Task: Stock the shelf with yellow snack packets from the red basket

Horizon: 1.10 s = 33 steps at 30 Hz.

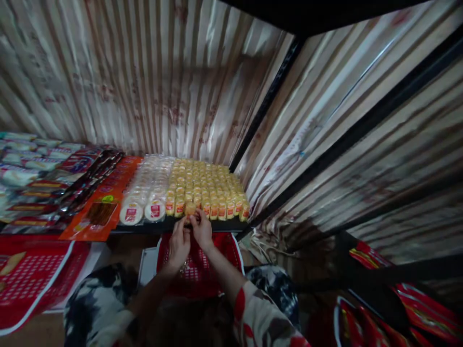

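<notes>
My left hand (pixel 180 243) and my right hand (pixel 201 229) meet at the front edge of the shelf. Between their fingertips is a small yellow wrapped packet (pixel 190 208), pinched from both sides. Behind it stand rows of like yellow packets (pixel 217 190) with red-and-orange labels, packed close together. Just left of these lie white round packs in clear wrap (pixel 155 210). Below my hands a red plastic basket (pixel 226 246) with a white rim sits between my knees; its contents are hard to make out.
An orange pack (pixel 97 212) overhangs the shelf edge (pixel 144 228). Further left lie dark and white packets (pixel 25 173). Another red basket (pixel 39 274) stands at lower left. A black metal post (pixel 267 101) rises by the striped curtain (pixel 144 77). Red packets (pixel 427 308) lie at lower right.
</notes>
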{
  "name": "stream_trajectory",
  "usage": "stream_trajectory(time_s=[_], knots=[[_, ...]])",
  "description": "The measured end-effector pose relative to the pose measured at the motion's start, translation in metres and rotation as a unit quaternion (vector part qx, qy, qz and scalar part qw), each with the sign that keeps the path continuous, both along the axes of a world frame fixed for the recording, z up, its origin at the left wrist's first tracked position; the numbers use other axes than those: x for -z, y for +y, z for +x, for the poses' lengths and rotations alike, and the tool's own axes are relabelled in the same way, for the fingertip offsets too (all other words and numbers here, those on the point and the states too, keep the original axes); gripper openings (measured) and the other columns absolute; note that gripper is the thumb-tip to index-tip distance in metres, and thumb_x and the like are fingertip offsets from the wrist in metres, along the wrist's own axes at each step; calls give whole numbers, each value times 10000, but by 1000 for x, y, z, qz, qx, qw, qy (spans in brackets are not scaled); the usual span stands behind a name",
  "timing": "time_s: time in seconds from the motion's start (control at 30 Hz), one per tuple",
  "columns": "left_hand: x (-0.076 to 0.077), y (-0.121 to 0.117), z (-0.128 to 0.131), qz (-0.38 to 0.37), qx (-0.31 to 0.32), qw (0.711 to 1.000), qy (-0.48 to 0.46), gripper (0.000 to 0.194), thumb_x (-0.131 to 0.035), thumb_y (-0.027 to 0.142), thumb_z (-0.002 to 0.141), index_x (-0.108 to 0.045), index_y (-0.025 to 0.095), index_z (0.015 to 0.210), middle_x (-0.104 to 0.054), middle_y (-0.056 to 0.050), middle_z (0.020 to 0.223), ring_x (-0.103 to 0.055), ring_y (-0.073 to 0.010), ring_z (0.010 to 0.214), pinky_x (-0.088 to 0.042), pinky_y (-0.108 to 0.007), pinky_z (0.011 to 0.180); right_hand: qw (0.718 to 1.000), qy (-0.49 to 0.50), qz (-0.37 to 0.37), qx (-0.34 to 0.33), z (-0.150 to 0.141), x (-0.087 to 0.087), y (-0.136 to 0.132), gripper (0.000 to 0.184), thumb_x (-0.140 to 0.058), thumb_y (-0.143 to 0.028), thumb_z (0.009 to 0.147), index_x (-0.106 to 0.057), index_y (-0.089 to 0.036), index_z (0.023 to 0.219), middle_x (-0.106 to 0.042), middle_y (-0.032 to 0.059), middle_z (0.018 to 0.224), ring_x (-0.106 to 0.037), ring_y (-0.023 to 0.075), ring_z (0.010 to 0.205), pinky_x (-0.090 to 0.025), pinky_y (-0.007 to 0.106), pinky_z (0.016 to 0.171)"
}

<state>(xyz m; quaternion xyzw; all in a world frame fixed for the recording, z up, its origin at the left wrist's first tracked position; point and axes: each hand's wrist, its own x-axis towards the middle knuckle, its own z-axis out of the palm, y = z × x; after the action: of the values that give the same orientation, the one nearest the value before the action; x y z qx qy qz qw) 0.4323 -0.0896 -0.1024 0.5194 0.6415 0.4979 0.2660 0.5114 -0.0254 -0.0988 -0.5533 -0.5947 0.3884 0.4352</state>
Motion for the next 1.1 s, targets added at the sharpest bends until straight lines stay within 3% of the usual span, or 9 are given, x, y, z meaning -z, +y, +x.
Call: stream_trajectory(time_s=[0.2,0.47,0.6,0.77,0.97,1.1], knots=[[1,4,-2,-11,9,1000,-14,457,-345,121,820,-487,181,1250,-521,-88,1277,-532,-167,1136,-413,-318,1008,999,-27,15,9,-5,7,-1,245,-537,-266,813,-530,-229,1055,-650,47,962,-621,181,866,-475,296,807],[-3,15,0,-47,-41,997,-37,401,-344,193,854,-544,163,1201,-523,-95,1282,-484,-186,1213,-366,-308,1053,995,-82,50,2,-12,16,6,223,-493,-293,835,-504,-208,1040,-628,64,964,-609,182,828,-480,303,761],[0,19,2,-39,-45,997,-44,405,-334,227,867,-539,164,1211,-518,-90,1291,-473,-180,1221,-353,-305,1065,990,-84,116,15,-11,25,4,292,-476,-224,815,-533,-178,1098,-586,102,1092,-551,212,1031,-433,362,924],[6,23,6,-20,-57,997,-49,394,-351,256,865,-548,173,1195,-512,-93,1282,-466,-193,1224,-356,-343,1070,984,-64,167,-1,-5,34,-4,399,-429,-158,804,-531,-176,1189,-515,113,1245,-457,202,1182,-417,376,979],[8,25,8,-26,-54,998,-21,415,-359,343,876,-526,161,1210,-504,-116,1167,-536,-200,1109,-435,-381,989,977,-111,184,-5,-4,31,-11,364,-418,-113,826,-628,-233,1098,-570,58,1118,-507,171,1090,-409,342,993],[5,25,10,-34,-52,998,11,454,-343,366,889,-471,160,1273,-505,-111,1131,-529,-200,1109,-442,-367,970,975,-130,181,6,-3,31,-10,363,-449,-127,837,-617,-234,1140,-558,60,1115,-502,178,1087,-421,334,976]])
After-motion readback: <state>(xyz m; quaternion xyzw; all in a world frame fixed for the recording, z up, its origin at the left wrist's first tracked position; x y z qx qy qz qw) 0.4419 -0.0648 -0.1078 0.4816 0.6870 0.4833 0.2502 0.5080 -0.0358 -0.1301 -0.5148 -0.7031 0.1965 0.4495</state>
